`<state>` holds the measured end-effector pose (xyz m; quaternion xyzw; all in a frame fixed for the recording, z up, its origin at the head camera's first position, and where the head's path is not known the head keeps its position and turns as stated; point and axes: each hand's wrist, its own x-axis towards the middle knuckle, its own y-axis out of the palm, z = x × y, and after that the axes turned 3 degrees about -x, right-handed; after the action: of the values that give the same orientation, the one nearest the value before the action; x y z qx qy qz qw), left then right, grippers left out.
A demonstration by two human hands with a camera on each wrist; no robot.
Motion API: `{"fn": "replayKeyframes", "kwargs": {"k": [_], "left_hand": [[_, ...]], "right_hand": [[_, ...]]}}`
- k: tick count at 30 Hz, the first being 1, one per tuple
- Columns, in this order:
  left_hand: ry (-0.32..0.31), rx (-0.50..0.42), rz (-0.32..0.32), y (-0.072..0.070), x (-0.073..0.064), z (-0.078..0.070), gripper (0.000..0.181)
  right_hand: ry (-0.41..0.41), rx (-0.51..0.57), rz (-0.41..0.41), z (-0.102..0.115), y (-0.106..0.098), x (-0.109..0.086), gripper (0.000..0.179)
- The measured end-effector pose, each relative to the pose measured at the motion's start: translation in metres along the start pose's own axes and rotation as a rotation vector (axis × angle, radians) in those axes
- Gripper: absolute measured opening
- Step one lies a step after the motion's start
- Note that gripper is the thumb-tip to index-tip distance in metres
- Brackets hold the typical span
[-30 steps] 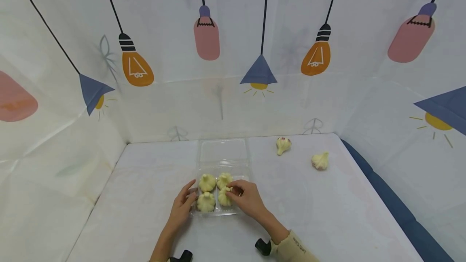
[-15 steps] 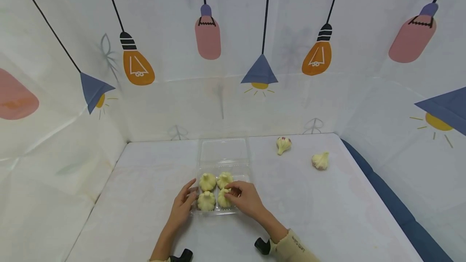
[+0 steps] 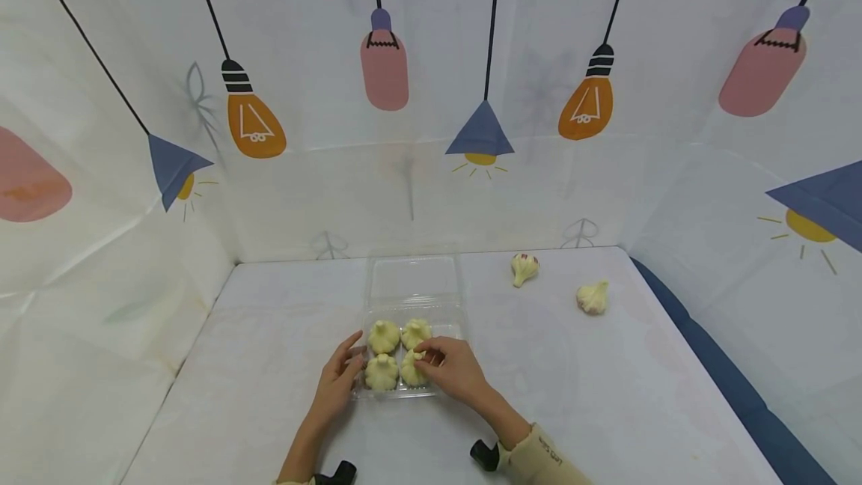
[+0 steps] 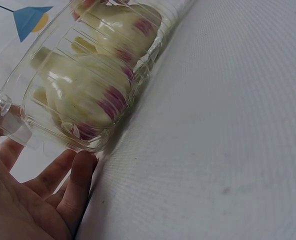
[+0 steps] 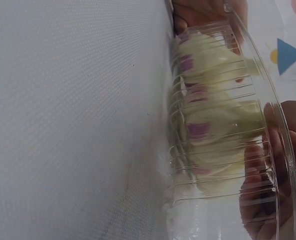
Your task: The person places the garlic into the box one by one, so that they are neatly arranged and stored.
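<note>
A clear plastic clamshell box (image 3: 446, 314) lies on the table with its lid folded back. Several garlic bulbs (image 3: 381, 373) sit in two rows at its left and middle. At the front row, my right hand (image 3: 459, 369) reaches over the right wall and pinches the stem of a garlic bulb (image 3: 411, 371) between thumb and fingers. My left hand (image 3: 339, 376) rests its loosely bent fingers against the box's left wall; in the left wrist view its fingertips (image 4: 83, 162) are right at the lower corner. Purple streaks show on the bulbs (image 5: 200, 130) through the ribbed wall.
Two loose garlic bulbs lie beyond the box: one (image 3: 524, 269) near the back edge, another (image 3: 592, 298) farther right. A white cloth wall printed with lamps stands behind the white table (image 3: 572, 395). Blue fabric (image 3: 714, 373) runs along the right edge.
The pinched garlic bulb has shifted slightly left, toward its neighbour, with the right fingers on it. The left hand stays at the box's side.
</note>
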<state>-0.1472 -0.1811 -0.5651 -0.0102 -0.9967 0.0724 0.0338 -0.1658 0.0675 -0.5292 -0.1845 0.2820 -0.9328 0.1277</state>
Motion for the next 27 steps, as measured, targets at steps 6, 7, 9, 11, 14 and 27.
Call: {"fn": "replayKeyframes", "kwargs": {"k": [6,7,9,11,14,27], "left_hand": [[-0.004,0.000,0.003,0.0006,0.0019,-0.0010,0.044],[-0.005,-0.001,0.004,0.0007,0.0021,-0.0010,0.044],[-0.005,0.001,0.005,0.0008,0.0020,-0.0009,0.044],[-0.006,0.004,0.004,0.0010,0.0012,-0.0003,0.044],[-0.007,0.008,0.003,0.0011,-0.0011,0.0008,0.044],[0.005,0.003,-0.001,-0.0007,-0.0016,0.0000,0.045]], "right_hand": [[0.007,-0.019,0.007,0.0003,-0.0015,0.0015,0.015],[0.014,-0.019,0.008,0.0004,-0.0016,0.0017,0.015],[0.023,-0.022,0.011,0.0005,-0.0017,0.0016,0.015],[0.028,-0.021,0.013,0.0004,-0.0014,0.0010,0.015],[0.036,-0.022,0.022,0.0002,-0.0002,-0.0012,0.015],[0.005,-0.040,0.021,0.0013,0.0007,-0.0003,0.016]]}}
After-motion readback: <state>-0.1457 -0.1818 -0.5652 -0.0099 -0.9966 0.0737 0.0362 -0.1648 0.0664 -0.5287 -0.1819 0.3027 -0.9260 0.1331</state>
